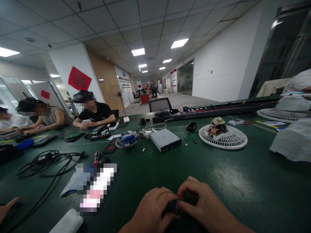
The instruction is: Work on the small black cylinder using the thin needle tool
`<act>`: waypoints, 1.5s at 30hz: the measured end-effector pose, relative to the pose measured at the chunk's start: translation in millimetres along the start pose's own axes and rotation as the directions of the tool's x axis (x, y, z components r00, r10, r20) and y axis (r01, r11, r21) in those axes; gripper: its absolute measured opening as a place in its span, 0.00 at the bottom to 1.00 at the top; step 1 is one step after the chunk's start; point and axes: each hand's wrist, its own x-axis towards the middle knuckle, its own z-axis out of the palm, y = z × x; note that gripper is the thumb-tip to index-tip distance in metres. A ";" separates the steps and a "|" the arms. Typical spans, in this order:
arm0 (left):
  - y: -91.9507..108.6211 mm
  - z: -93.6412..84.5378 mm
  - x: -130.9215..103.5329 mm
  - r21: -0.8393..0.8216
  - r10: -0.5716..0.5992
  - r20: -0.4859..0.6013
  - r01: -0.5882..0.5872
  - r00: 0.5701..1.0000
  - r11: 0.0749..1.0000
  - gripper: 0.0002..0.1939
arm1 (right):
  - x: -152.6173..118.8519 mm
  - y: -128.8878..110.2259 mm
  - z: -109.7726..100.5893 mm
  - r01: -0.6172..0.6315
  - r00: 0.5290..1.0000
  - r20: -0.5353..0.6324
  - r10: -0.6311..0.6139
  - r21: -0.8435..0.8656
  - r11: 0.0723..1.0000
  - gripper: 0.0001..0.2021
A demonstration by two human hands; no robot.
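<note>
Near the bottom centre of the head view, my left hand (pixel 155 208) is wrapped round a small dark round object (pixel 173 208), its fingers curled. My right hand (pixel 202 200) pinches the right side of the same object between thumb and forefinger. Both hands meet at this object, just above the green table (pixel 225 181). The fingers cover much of it, so what it is cannot be made out.
A silver disc drive (pixel 166 139) lies beyond my hands, with a white fan grille (pixel 233 139) to its right. Black cables (pixel 52 161), a screwdriver (pixel 97 157) and a white object (pixel 69 222) lie left. Another person's hand (pixel 8 207) shows at far left.
</note>
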 end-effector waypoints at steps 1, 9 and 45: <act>-0.9 0.7 -0.9 0.015 0.016 0.002 -0.016 1.000 1.000 0.17 | -0.3 -0.5 -0.2 0.015 1.000 0.002 -0.015 -0.025 1.000 0.04; 2.2 -2.3 0.7 -0.004 -0.058 -0.115 0.058 0.992 0.998 0.17 | -8.9 1.0 -1.0 0.231 0.948 -0.190 -0.256 -0.144 0.962 0.13; -4.3 -8.8 0.4 0.032 -0.281 -0.160 0.289 0.946 0.957 0.19 | -3.6 21.8 0.5 0.168 0.963 -0.264 -0.046 0.458 0.873 0.24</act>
